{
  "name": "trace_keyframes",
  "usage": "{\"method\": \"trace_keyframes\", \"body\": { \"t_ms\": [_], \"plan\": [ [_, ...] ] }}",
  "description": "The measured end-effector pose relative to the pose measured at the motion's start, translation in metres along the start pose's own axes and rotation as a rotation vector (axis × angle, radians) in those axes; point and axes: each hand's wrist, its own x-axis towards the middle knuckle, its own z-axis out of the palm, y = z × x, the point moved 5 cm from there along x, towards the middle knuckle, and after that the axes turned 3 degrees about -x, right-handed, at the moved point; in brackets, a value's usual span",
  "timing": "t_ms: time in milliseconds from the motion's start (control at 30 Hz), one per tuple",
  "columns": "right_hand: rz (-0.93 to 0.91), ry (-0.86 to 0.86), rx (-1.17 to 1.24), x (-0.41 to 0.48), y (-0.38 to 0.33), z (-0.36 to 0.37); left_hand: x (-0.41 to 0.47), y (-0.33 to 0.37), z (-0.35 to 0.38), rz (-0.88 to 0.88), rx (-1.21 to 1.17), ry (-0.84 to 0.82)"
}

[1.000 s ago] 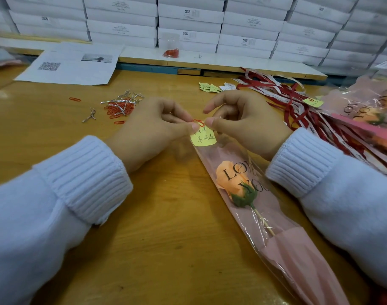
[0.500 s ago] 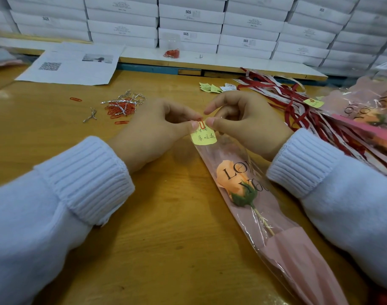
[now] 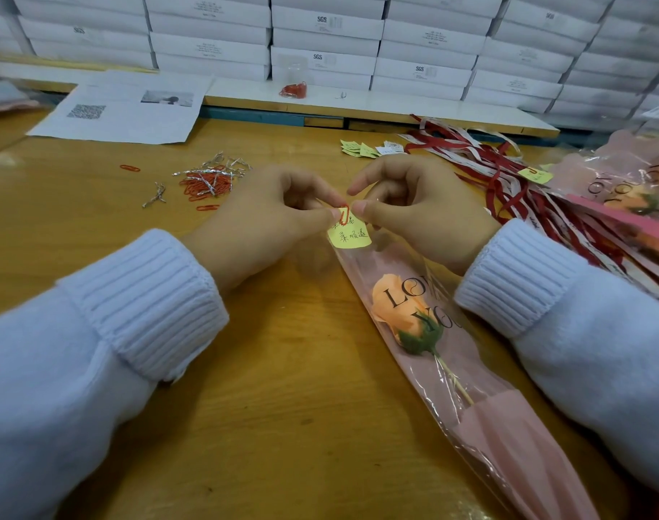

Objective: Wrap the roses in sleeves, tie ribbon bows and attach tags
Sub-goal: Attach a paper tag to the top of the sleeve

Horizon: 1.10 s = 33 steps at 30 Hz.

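An orange rose [image 3: 397, 305] lies in a clear and pink sleeve [image 3: 481, 399] printed with dark letters, running from the table's middle toward the lower right. A yellow handwritten tag [image 3: 350, 237] sits at the sleeve's top edge with a red paper clip [image 3: 344, 215] over it. My left hand [image 3: 267, 223] pinches the clip and tag edge from the left. From the right, my right hand [image 3: 414, 210] pinches the tag and sleeve top with thumb and finger.
Loose red paper clips and silver twist ties [image 3: 207, 178] lie left of my hands. Spare yellow tags [image 3: 359, 149] and red-and-white ribbons [image 3: 500, 170] lie behind. Finished sleeved roses [image 3: 628, 197] are piled at the right. Printed sheets [image 3: 125, 106] and stacked white boxes [image 3: 320, 35] stand at the back.
The red clip has slid further down over the tag's top edge between my fingertips. Both hands stayed almost in place.
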Motion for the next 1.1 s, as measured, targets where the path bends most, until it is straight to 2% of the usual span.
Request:
{"method": "trace_keyframes", "body": {
  "t_ms": [1100],
  "plan": [
    [-0.013,-0.024,0.003,-0.0019,-0.0055,0.0032,0.0031,-0.0026,0.0026,0.017,0.014,-0.024]
  ]
}}
